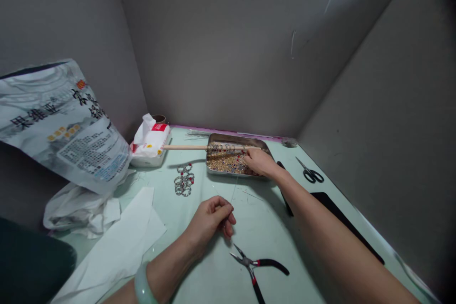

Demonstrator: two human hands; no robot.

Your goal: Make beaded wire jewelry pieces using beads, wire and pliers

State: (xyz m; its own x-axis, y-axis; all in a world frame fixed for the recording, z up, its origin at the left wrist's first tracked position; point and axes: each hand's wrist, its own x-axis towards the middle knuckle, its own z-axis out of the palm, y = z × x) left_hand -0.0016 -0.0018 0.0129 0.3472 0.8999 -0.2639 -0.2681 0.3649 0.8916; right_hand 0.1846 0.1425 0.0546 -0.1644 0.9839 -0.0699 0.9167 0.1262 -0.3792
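Observation:
My left hand (213,218) hovers over the table's middle, thumb and forefinger pinched together. A thin wire (235,189) seems to rise from those fingertips. My right hand (260,160) reaches into a metal tray (231,174) of small gold, grey and red beads (224,161). Its fingers are drawn together among the beads, and anything between them is hidden. Across the tray lies a wooden stick (185,147) with beaded rings around part of it. Black-handled pliers (245,261) rest with jaws apart, just below my left hand. Several beaded rings (184,180) with red beads lie left of the tray.
Scissors (309,172) and a flat black object (342,218) lie at the right. A tissue pack (151,142) stands back left, with a large printed bag (67,128) and white paper (121,242) nearer. Loose wires (195,134) lie behind the tray. Grey walls (213,57) enclose the table.

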